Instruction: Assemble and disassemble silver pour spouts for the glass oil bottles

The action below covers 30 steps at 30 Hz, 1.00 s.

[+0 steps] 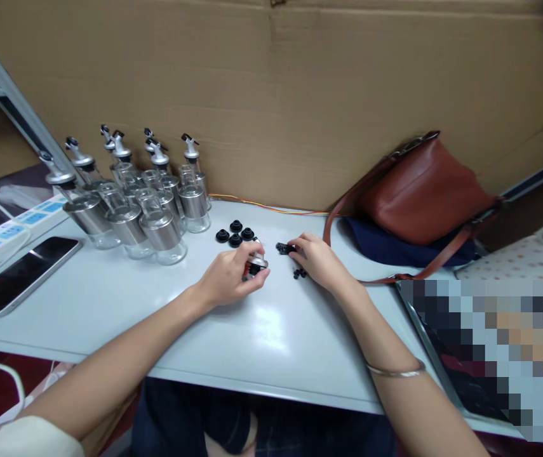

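Observation:
In my left hand (pixel 226 277) is a silver pourer spout (pixel 258 261) with a black base, fingers closed around it just above the table. My right hand (pixel 316 257) reaches to a small group of black parts (pixel 282 248), fingertips touching them; whether it grips one cannot be made out. A few tiny black pieces (pixel 300 273) lie under that hand. Behind my left hand sit several round black stoppers (pixel 235 236). To the left stand several glass bottles with steel sleeves (pixel 160 230), some topped with silver pourers (pixel 159 154), others without.
A phone (pixel 26 273) and a white power strip (pixel 23 228) lie at the left. A brown leather bag (pixel 426 193) rests on dark blue cloth (pixel 366 244) at the right, its strap on the table (pixel 261 355). A blurred-out tablet (pixel 442 355) is nearer. Cardboard (pixel 271 108) stands behind.

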Motion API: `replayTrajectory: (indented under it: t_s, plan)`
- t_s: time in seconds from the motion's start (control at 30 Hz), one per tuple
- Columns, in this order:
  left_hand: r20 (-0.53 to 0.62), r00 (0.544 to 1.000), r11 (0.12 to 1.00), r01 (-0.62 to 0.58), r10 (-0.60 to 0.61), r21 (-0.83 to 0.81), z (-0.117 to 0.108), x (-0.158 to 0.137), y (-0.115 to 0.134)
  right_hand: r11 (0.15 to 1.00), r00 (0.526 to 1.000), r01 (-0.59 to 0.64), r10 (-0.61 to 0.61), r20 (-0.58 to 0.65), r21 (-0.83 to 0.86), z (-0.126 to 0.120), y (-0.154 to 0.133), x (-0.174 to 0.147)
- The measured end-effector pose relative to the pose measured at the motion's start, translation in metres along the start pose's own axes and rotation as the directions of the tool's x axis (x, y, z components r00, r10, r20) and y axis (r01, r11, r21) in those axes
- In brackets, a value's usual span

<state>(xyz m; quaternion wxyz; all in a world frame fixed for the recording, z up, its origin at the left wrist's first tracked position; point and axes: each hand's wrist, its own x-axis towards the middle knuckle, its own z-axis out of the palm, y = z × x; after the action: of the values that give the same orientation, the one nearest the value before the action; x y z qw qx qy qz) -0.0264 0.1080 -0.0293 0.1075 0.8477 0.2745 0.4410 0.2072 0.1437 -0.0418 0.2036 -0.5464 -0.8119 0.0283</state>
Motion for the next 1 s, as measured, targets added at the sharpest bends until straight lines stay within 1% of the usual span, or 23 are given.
replayTrajectory:
  t_s: [0.13,0.2,0.3,0.37,0.5,0.63,0.77,0.87,0.93,1.0]
  plan:
    - [0.024,0.997,0.996,0.077,-0.076,-0.052,0.004,-0.002,-0.003,0.999,0.997,0.030,-0.028,-0.071,0.036,-0.010,-0.009,-0.002]
    - [0.034,0.996,0.994,0.087,-0.085,-0.061,0.006,-0.003,-0.004,0.995,0.990,0.068,-0.058,-0.132,0.074,-0.019,-0.020,-0.005]
    - [0.044,0.997,0.997,0.066,-0.064,-0.034,0.005,-0.003,-0.006,0.964,0.954,0.192,-0.139,-0.267,0.183,-0.030,-0.038,-0.009]
    - [0.050,0.998,0.999,0.044,-0.043,-0.002,0.003,-0.002,-0.006,0.937,0.929,0.270,-0.192,-0.317,0.223,-0.033,-0.049,-0.011]
    - [0.031,0.999,0.998,-0.043,0.042,0.046,-0.001,0.002,-0.004,0.918,0.908,0.342,-0.268,-0.323,0.199,-0.033,-0.061,-0.014]
    - [0.020,0.991,0.987,-0.132,0.131,0.091,-0.003,0.006,-0.003,0.905,0.881,0.384,-0.301,-0.366,0.181,-0.035,-0.064,-0.016]
    - [-0.036,0.992,0.979,-0.114,0.121,0.168,-0.005,0.007,-0.003,0.905,0.865,0.394,-0.307,-0.397,0.160,-0.036,-0.065,-0.016]
    - [-0.030,0.993,0.973,-0.108,0.116,0.204,-0.005,0.006,-0.004,0.907,0.859,0.398,-0.314,-0.405,0.141,-0.034,-0.066,-0.016]
    - [-0.027,0.992,0.973,-0.115,0.123,0.202,-0.004,0.006,-0.005,0.908,0.854,0.398,-0.314,-0.414,0.132,-0.034,-0.067,-0.016]
    - [-0.057,0.991,0.982,-0.109,0.119,0.154,-0.003,0.006,-0.006,0.903,0.848,0.402,-0.304,-0.433,0.153,-0.034,-0.068,-0.016]
